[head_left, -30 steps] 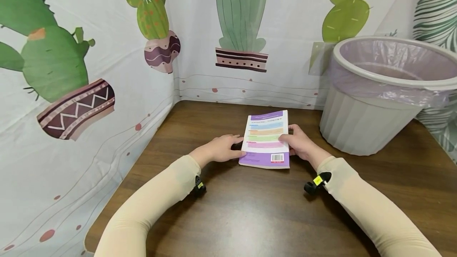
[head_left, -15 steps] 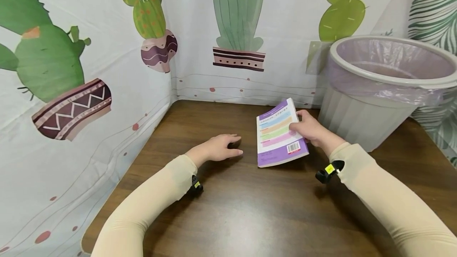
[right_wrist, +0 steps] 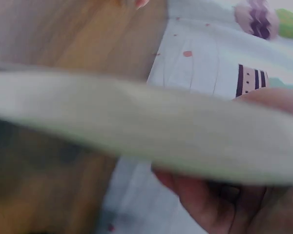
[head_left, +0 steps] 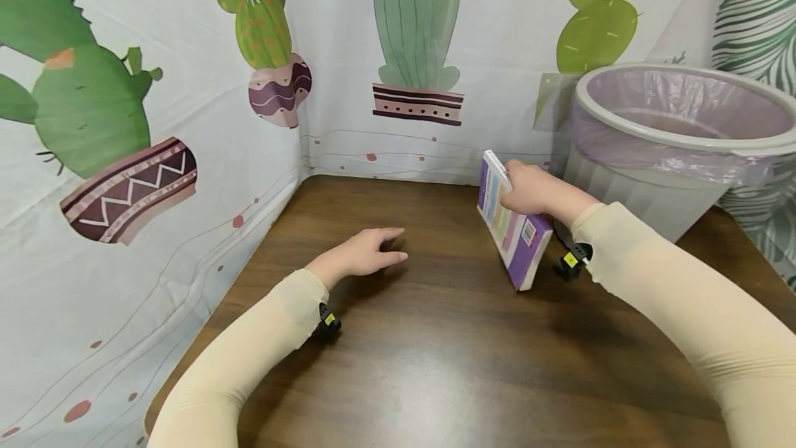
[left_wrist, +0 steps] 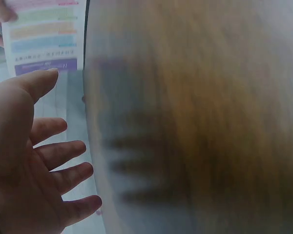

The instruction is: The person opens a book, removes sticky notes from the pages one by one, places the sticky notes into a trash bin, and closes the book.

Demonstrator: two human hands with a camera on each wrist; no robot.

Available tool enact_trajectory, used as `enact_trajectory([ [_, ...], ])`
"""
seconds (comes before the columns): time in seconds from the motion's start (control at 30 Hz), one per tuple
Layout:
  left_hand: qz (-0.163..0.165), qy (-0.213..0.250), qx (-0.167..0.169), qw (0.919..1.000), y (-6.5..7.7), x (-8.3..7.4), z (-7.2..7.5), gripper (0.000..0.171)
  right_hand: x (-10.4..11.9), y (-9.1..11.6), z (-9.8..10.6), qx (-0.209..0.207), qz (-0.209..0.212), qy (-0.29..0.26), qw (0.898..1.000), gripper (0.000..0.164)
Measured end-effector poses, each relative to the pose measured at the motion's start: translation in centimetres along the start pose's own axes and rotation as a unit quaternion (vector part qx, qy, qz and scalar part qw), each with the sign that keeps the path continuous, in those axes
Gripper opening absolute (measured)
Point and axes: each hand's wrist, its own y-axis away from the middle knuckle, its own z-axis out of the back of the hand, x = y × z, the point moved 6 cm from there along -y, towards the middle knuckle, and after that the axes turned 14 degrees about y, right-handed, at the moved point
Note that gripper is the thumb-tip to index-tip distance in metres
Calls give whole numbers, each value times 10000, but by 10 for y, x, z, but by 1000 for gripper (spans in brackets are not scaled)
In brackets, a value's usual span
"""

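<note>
A paperback book [head_left: 508,232] with a purple, white and striped cover is tilted steeply on the right side of the table. My right hand [head_left: 530,189] grips it by its upper long edge, the thumb over the striped cover. The blurred page edge of the book [right_wrist: 136,119] crosses the right wrist view, with curled fingers [right_wrist: 200,197] below it. My left hand [head_left: 357,254] hovers over the table, fingers extended and holding nothing. The left wrist view shows that palm [left_wrist: 19,170] with spread fingers, and beyond it the book [left_wrist: 45,36]. Whether the lower edge touches the table is unclear.
A grey trash bin [head_left: 634,192] lined with a translucent purple bag stands at the right, just beyond the right hand. Behind the brown wooden table [head_left: 398,337] hangs a white cloth [head_left: 348,54] printed with cacti.
My right hand has carried the book rightward, away from the left hand, and turned it from lying nearly flat to steeply tilted. The left hand has let go and drawn back slightly left.
</note>
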Motion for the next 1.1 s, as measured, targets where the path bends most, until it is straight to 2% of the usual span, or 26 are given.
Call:
enact_trajectory([
  [0.1, 3, 31, -128, 9999, 4, 5, 9, 72, 12, -5, 4, 59, 35, 840, 9964, 45],
  [0.23, 15, 80, -301, 9995, 9, 11, 21, 73, 31, -12, 4, 167, 97, 1544, 9878, 42],
  [0.53, 134, 143, -491, 9986, 19, 21, 40, 74, 72, -26, -14, 328, 106, 1938, 9804, 30],
  [0.67, 226, 180, -549, 9981, 23, 26, 44, 74, 94, -33, -30, 454, 240, 2202, 9741, 18],
  [0.8, 296, 235, -530, 9979, 25, 27, 45, 75, 114, -41, -49, 683, 374, 2276, 9706, 11],
  [0.97, 373, 252, -571, 9973, 28, 29, 47, 74, 131, -54, -72, 896, 570, 1915, 9757, 12],
  [1.1, 371, 236, -589, 9973, 28, 28, 47, 73, 137, -66, -87, 816, 658, 1557, 9822, 14],
])
